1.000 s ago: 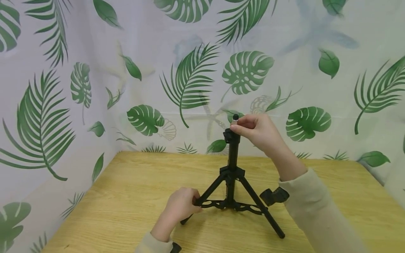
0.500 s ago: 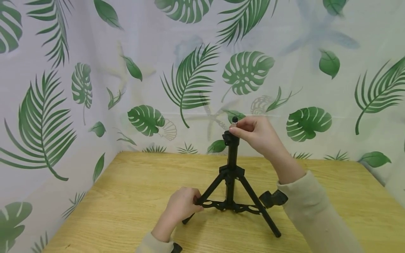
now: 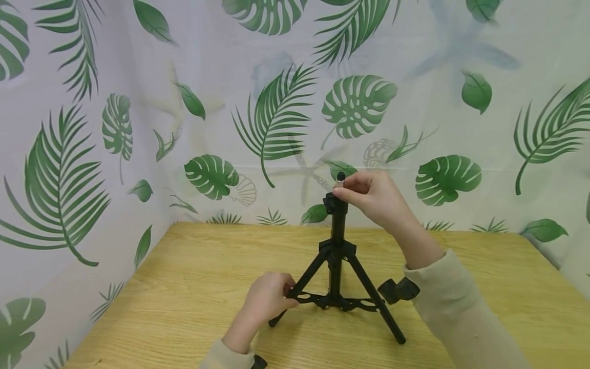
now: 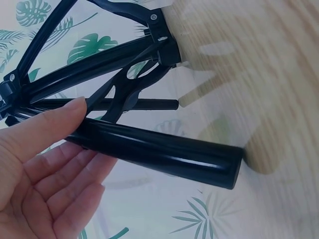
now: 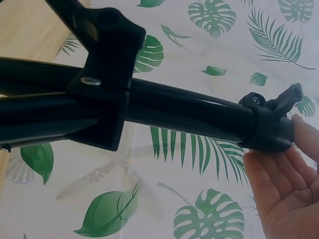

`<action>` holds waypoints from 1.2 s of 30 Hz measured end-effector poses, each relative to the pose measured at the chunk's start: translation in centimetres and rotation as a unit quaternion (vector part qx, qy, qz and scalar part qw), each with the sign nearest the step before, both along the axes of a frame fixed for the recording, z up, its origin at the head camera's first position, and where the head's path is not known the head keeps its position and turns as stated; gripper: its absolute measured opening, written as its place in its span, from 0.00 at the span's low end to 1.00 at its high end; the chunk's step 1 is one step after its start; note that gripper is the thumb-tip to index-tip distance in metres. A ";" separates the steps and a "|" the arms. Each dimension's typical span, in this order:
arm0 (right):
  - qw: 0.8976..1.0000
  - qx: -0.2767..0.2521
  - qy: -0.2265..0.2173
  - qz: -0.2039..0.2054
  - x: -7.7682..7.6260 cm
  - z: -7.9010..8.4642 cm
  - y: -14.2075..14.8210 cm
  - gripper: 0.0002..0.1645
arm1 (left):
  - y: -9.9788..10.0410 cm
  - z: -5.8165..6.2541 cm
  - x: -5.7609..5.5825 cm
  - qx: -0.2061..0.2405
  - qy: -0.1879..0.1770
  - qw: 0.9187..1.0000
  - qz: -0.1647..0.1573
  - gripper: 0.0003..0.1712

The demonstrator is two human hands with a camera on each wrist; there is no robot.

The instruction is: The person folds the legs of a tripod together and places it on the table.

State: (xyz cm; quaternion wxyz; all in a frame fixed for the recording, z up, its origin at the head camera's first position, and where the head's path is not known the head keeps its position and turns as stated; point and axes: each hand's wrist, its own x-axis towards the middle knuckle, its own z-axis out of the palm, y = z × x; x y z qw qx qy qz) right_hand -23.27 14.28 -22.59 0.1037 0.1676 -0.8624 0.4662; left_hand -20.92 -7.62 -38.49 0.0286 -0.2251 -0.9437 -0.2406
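My right hand (image 3: pixel 375 197) is at the top of the tripod (image 3: pixel 338 266); its fingertips pinch a small part on the head of the centre column (image 3: pixel 338 225), and the fingers are curled close around it. My left hand (image 3: pixel 269 297) is low, near the worktop (image 3: pixel 184 307). Its fingers are closed around the front left leg (image 4: pixel 159 152), with the thumb lying along the tube. The tripod stands upright in the middle of the worktop, its three legs spread and joined by flat braces (image 3: pixel 322 298). Behind it hangs a curtain with green leaves (image 3: pixel 276 118).

I judge that the tripod is light and stiff. The glossy leg tubes look smooth, so a hand may slip on them. Because it is light, it can tip easily when the top is turned, so one leg should be held low, near the brace joint. The small part on top needs only a fingertip pinch.
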 end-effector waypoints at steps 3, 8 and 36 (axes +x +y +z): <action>1.000 0.001 -0.003 -0.001 0.0 0.0 0.0 0.17 | 0.0 0.0 -0.1 0.003 0.002 1.000 -0.002 0.13; 1.000 0.004 0.001 -0.006 0.0 0.1 0.0 0.16 | 0.0 0.2 -0.2 0.011 0.004 1.000 -0.009 0.11; 1.000 0.005 0.017 -0.020 0.3 -0.6 -0.3 0.18 | 1.9 0.4 -0.6 0.086 0.055 0.995 -0.019 0.10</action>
